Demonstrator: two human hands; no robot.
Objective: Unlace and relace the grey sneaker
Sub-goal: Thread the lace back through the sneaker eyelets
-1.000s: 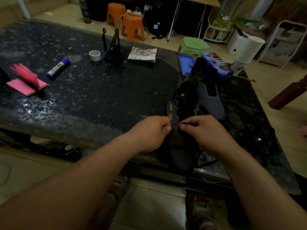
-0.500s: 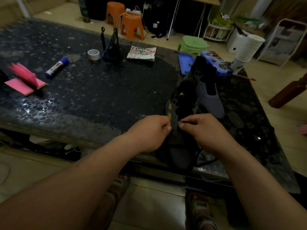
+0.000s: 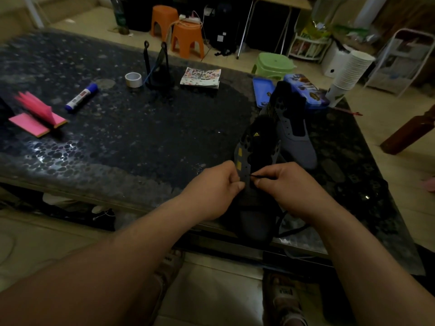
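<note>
A grey sneaker (image 3: 255, 147) with a black tongue and yellow marks lies near the front edge of the dark table (image 3: 141, 137), toe toward me. My left hand (image 3: 216, 187) pinches its left eyelet flap. My right hand (image 3: 284, 184) pinches the tip of the black lace (image 3: 257, 177) right at an eyelet of that flap. More of the lace trails loose over the table edge below my right wrist. A second grey sneaker (image 3: 296, 137) stands just behind the first, untouched.
On the table lie a pink sticky pad (image 3: 37, 116), a glue stick (image 3: 81, 97), a tape roll (image 3: 133, 79), a black stand (image 3: 157, 71), a sticker booklet (image 3: 201, 77), a blue pencil tin (image 3: 306, 90) and a cup stack (image 3: 348, 76). Stools stand beyond.
Almost nothing has moved. Both hands stay at the same eyelet, with the lace tip still pinched there; the view has shifted very slightly.
</note>
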